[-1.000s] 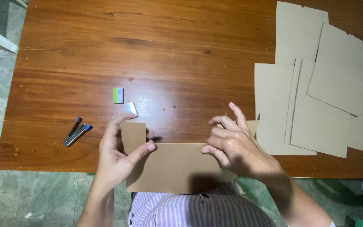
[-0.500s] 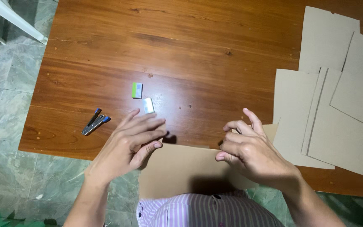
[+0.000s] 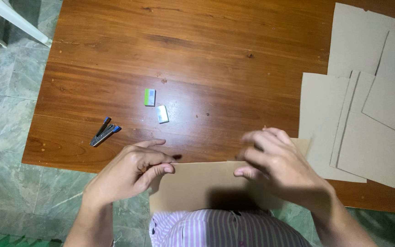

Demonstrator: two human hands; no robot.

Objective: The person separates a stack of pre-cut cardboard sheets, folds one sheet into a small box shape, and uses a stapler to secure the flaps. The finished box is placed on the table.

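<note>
Both hands work on a brown cardboard piece (image 3: 206,185) that hangs over the near edge of the wooden table (image 3: 197,50), its upper edge lying just on the tabletop and its lower part reaching down to the person's striped shirt (image 3: 220,231).

The left hand (image 3: 126,174) is curled over the piece's left end, fingers bent and pressed onto the cardboard; the left edge of the piece is hidden under that hand, so how the board is shaped there cannot be made out. The right hand (image 3: 275,164) is blurred. Its fingers are bent over the right end of the piece, thumb tip touching the cardboard, but whether they pinch it or only rest on it I cannot tell. A small corner of the board shows past the right hand, next to the loose sheets.

A stack of grey cardboard sheets (image 3: 366,110) spreads along the right edge of the table, overlapping one another and cut off by the frame on the right. Near the left edge lies a stapler (image 3: 104,135) with blue tips. Toward the middle of the table sit a small green and white box (image 3: 149,97) and a small white box (image 3: 162,114), close together and well apart from the hands.
</note>
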